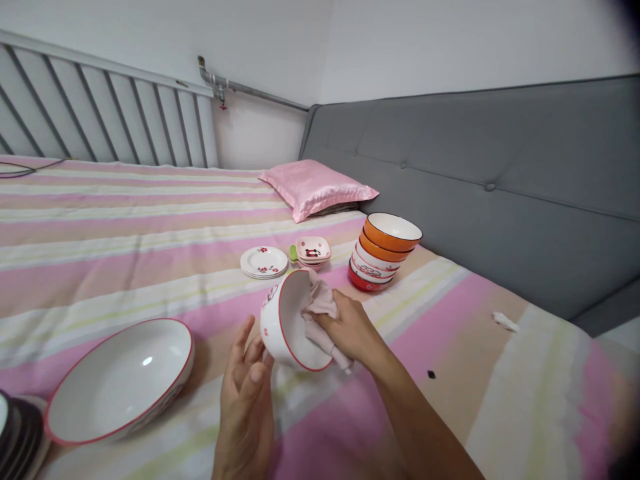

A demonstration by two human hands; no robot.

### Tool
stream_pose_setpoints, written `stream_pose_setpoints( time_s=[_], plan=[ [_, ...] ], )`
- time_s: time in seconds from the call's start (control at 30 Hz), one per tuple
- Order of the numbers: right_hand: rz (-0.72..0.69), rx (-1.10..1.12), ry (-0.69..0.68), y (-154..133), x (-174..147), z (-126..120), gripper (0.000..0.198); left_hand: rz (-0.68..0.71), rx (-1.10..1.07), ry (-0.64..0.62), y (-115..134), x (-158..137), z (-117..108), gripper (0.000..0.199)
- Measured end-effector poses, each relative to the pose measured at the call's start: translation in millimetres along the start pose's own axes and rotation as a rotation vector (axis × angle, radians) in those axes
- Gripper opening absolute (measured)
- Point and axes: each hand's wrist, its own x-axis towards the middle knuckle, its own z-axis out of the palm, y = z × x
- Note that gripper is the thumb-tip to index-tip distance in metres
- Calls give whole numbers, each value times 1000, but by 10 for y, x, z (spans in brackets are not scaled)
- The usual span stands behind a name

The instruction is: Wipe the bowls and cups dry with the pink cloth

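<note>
A white bowl (273, 327) with a red rim and small printed pictures is tilted on its side above the bed, its mouth turned toward the right. My right hand (350, 327) grips a pale pink cloth (320, 300), which is bunched inside the bowl and drapes over its rim. On the other side, my left hand (247, 393) has its fingers apart and its thumb raised. Those fingertips are at the bowl's outer wall; whether they bear its weight I cannot tell.
Beyond the hands are small white plates (263, 261), pink square dishes (314, 249) and a leaning bowl stack (385, 250). To the left lie a large oval bowl (123, 380) and dark stacked dishes (23, 433). A pink pillow (317, 185) rests by the grey headboard (475, 147).
</note>
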Motion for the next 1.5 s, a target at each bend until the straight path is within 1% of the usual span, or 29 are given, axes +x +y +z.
stream_pose_setpoints(
  time_s=[0.1, 0.17, 0.23, 0.3, 0.37, 0.47, 0.57, 0.73, 0.87, 0.97, 1.07, 1.23, 1.37, 1.5],
  plan=[
    [22, 71, -26, -58, -39, 87, 26, 66, 33, -29, -41, -1, 23, 88],
    [21, 95, -59, -117, -87, 143, 27, 95, 103, -16, -52, 16, 25, 93],
    [11, 103, -86, -173, -137, 185, 28, 138, 209, 51, -50, 37, 17, 92],
    [1, 97, -93, -213, -174, 204, 29, 181, 335, 144, -44, 52, 5, 85],
    [-2, 78, -83, -230, -190, 195, 27, 219, 424, 190, -44, 57, -2, 79],
    [-5, 25, -59, -230, -188, 145, 24, 246, 471, 180, -63, 48, -12, 78],
    [-20, -71, -27, -227, -177, 81, 25, 230, 475, 163, -96, 36, -31, 76],
    [-42, -275, -25, -220, -162, 6, 21, 152, 329, 67, -111, 10, -39, 74],
    [-88, -446, -41, -198, -157, -39, 18, 63, 266, 36, -72, -28, 1, 74],
    [-144, -522, -54, -195, -161, -82, 17, 23, 247, 5, -43, -47, 20, 71],
    [-202, -569, -85, -213, -178, -136, 18, -24, 245, -29, -29, -58, 14, 67],
    [-282, -626, -178, -235, -229, -222, 20, -201, 163, -69, -9, -86, 27, 58],
    [-336, -582, -244, -209, -255, -246, 18, -349, 90, -103, 39, -119, 64, 48],
    [-383, -530, -305, -186, -255, -247, 15, -503, 71, -97, 56, -145, 70, 44]
  ],
)
